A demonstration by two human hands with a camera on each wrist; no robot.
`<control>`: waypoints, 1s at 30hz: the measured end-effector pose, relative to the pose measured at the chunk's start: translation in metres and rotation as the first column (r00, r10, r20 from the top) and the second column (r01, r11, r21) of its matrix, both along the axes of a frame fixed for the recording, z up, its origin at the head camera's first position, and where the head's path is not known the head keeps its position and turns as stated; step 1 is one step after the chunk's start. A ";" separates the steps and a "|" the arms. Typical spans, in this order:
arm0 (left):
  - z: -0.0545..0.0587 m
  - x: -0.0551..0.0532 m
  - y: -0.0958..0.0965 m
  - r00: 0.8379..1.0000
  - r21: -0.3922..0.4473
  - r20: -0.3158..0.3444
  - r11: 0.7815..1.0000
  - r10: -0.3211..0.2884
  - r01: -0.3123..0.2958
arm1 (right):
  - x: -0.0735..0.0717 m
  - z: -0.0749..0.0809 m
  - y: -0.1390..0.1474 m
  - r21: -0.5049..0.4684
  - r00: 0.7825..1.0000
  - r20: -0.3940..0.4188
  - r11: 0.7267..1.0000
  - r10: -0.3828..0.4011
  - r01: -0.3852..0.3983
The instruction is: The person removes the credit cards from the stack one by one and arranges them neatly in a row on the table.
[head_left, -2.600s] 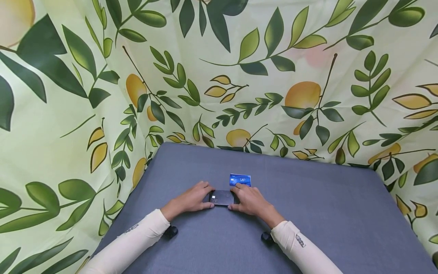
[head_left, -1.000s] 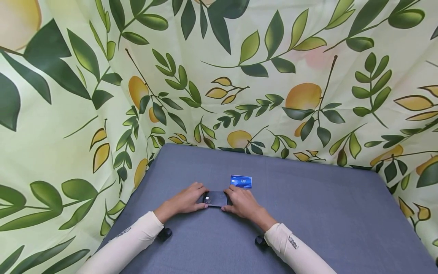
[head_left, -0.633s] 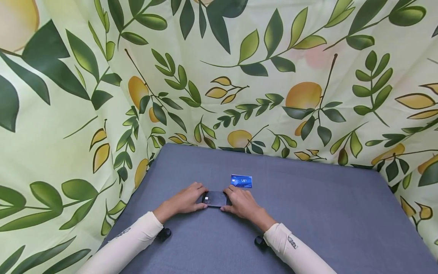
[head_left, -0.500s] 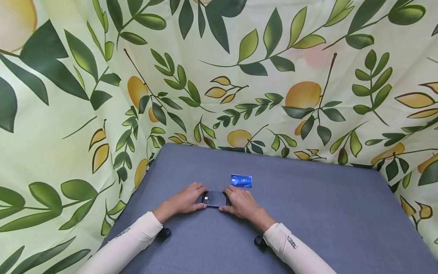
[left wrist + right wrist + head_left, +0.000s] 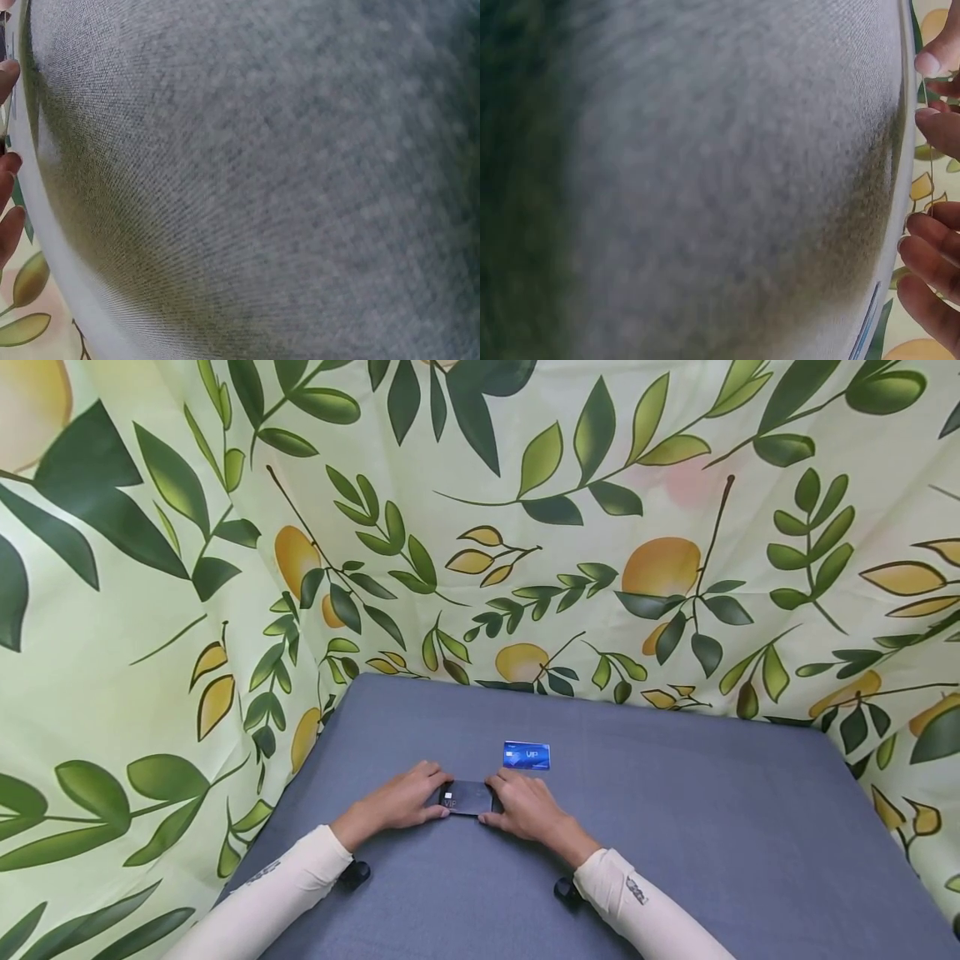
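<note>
Nearest are the left sleeve [image 5: 273, 893] and right sleeve [image 5: 652, 906], pale, each with a dark marking; a black device [image 5: 355, 874] shows under the left wrist, another under the right. The left hand [image 5: 400, 797] pinches the left end of the dark card [image 5: 470, 798], thumb at the near corner, fingers at the far corner. The right hand [image 5: 531, 807] pinches the right end in the same way. The card lies level between the two sets of fingertips, its middle exposed, chip and "VIP" lettering toward the left end. In the right wrist view it appears edge-on, a thin line. Beyond, just past the right hand's fingers and apart from them, the blue card [image 5: 527, 755] lies flat on the grey table [image 5: 697, 827]. Farthest is a leaf-and-fruit curtain [image 5: 517, 547].
</note>
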State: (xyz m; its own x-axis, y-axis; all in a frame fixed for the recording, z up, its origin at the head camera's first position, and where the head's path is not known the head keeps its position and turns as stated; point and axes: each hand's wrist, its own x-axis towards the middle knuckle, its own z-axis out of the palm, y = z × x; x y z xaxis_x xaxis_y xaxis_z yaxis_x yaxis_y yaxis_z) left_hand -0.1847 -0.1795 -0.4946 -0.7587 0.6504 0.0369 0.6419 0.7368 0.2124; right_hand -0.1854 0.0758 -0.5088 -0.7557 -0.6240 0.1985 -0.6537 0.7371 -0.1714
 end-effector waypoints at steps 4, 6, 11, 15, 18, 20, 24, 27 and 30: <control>-0.001 -0.001 -0.002 1.000 0.002 -0.006 1.000 -0.005 0.005 | -0.001 -0.001 -0.002 -0.003 1.000 0.001 1.000 -0.001 0.001; -0.002 -0.002 -0.004 1.000 0.003 -0.004 1.000 -0.003 0.003 | -0.001 -0.001 -0.004 -0.002 1.000 0.000 1.000 -0.004 0.004; -0.003 -0.004 -0.007 1.000 0.000 -0.011 1.000 -0.004 0.004 | -0.001 -0.003 -0.006 0.002 1.000 -0.006 1.000 -0.007 0.007; -0.003 -0.004 -0.008 1.000 0.001 -0.014 1.000 -0.002 0.002 | -0.001 -0.004 -0.009 0.007 1.000 -0.006 1.000 -0.012 0.012; -0.001 -0.003 -0.008 1.000 0.004 -0.015 1.000 0.003 -0.003 | -0.002 -0.003 -0.010 0.013 1.000 -0.004 1.000 -0.017 0.017; 0.000 -0.003 -0.009 1.000 -0.002 -0.015 1.000 0.008 -0.008 | -0.002 -0.003 -0.011 0.014 1.000 -0.002 1.000 -0.018 0.018; 0.001 -0.002 -0.008 1.000 -0.011 -0.009 1.000 0.012 -0.012 | -0.002 -0.003 -0.014 0.015 1.000 0.003 1.000 -0.020 0.020; 0.002 -0.002 -0.009 1.000 -0.016 -0.002 1.000 0.012 -0.012 | -0.001 -0.003 -0.015 0.015 1.000 0.005 1.000 -0.023 0.023; 0.002 -0.002 -0.009 1.000 -0.016 -0.001 1.000 0.014 -0.014 | -0.001 -0.003 -0.016 0.015 1.000 0.001 1.000 -0.027 0.027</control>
State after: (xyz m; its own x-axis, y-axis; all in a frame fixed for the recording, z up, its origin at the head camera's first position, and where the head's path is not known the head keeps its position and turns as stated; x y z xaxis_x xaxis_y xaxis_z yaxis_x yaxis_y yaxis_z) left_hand -0.1870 -0.1888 -0.4929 -0.7679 0.6400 0.0272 0.6314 0.7491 0.2005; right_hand -0.1865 0.0598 -0.5121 -0.7724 -0.6065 0.1887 -0.6335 0.7567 -0.1612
